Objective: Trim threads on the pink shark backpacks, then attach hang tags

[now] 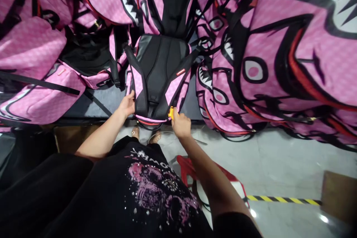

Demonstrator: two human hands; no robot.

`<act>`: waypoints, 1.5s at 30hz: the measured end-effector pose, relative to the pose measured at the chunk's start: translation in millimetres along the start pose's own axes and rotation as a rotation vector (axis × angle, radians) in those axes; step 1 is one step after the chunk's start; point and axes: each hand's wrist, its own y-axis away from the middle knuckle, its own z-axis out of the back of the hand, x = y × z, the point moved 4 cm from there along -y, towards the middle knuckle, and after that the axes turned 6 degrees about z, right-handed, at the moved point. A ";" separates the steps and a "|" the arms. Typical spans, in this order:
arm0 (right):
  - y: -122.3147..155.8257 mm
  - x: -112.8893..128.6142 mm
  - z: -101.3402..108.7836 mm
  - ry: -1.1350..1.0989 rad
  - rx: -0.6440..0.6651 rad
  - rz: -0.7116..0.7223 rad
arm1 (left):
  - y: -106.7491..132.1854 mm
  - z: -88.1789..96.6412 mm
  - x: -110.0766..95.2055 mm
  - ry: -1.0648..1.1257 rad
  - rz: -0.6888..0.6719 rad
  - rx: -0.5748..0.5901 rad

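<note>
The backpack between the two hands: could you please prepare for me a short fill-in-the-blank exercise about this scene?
1. The hand holding the small yellow tool is the ____ one.
2. The other hand is at the side of the backpack, whose back panel is ____.
3. The striped tape on the floor is black and ____.

Missing words: right; black; yellow.
</note>
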 end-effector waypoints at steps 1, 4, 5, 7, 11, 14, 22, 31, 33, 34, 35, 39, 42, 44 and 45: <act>-4.5 3.0 -2.6 -0.015 -0.017 0.009 | -2.0 -1.0 1.2 0.019 -0.013 0.020; -10.0 9.6 -16.5 -0.082 -0.051 -0.035 | -6.9 2.3 4.0 0.070 -0.074 0.052; -10.6 10.9 -21.1 -0.109 -0.064 -0.056 | -8.8 4.7 4.6 0.085 -0.103 0.056; -11.5 11.6 -27.9 -0.166 -0.078 -0.101 | -12.9 9.1 6.1 0.110 -0.147 0.073; -6.8 4.9 -26.6 -0.242 -0.051 -0.164 | -14.8 14.8 8.0 0.111 -0.161 0.146; 10.0 -1.9 -14.5 -0.270 -0.022 -0.125 | -8.0 17.0 8.7 0.068 -0.137 0.238; 52.1 -0.8 6.6 -0.387 0.132 -0.253 | -4.1 14.1 12.8 -0.009 -0.136 0.372; 63.7 2.5 12.5 -0.479 0.096 -0.287 | -1.6 5.9 15.8 -0.006 -0.140 0.365; 81.0 2.5 13.8 -0.507 0.114 -0.306 | -1.8 4.8 17.4 0.015 -0.136 0.365; 94.2 3.5 14.5 -0.527 0.118 -0.317 | -2.1 4.4 18.4 0.030 -0.127 0.366; 109.8 5.8 15.0 -0.552 0.116 -0.324 | -2.5 4.1 19.4 0.045 -0.116 0.364; 167.0 32.2 12.5 -0.646 0.151 -0.281 | -6.8 1.9 21.3 0.071 -0.069 0.352; 169.6 61.9 11.5 -0.580 0.286 -0.173 | -6.1 -1.6 17.9 0.016 -0.075 0.326; 154.4 74.5 16.3 -0.494 0.325 -0.125 | 2.5 -2.7 16.1 -0.122 -0.100 0.254; 146.0 77.1 19.3 -0.453 0.335 -0.132 | 9.9 -1.7 16.4 -0.238 -0.126 0.173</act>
